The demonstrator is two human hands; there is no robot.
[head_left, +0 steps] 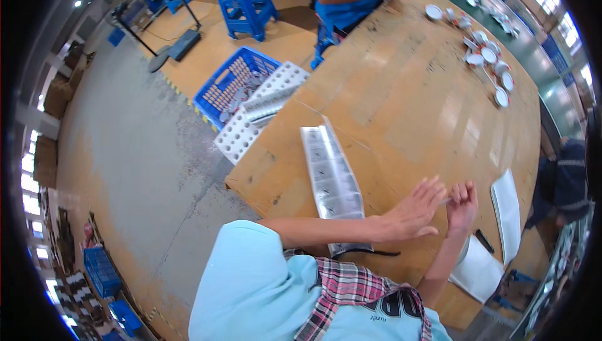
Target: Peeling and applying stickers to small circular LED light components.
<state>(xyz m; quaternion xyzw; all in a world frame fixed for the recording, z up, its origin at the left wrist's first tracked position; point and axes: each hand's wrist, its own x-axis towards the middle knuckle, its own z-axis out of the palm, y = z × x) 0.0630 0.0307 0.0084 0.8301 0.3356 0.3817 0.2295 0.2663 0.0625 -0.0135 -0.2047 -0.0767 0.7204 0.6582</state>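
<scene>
My left hand is over the table with its fingers stretched out, palm toward my right hand. My right hand is beside it with curled fingers. A small pale bit shows between the two hands, too small to name. Under my left forearm lies a long silver sheet of printed labels, slightly curled along one edge. A thin black strip pokes out by its near end. To the right of my right forearm lie a white sheet, a black pen-like object and a stack of white sheets.
Several round white-faced parts lie on the wooden table at the far right. A co-worker in a blue shirt sits across. Off the left edge stand a blue basket with a perforated white board and a stool.
</scene>
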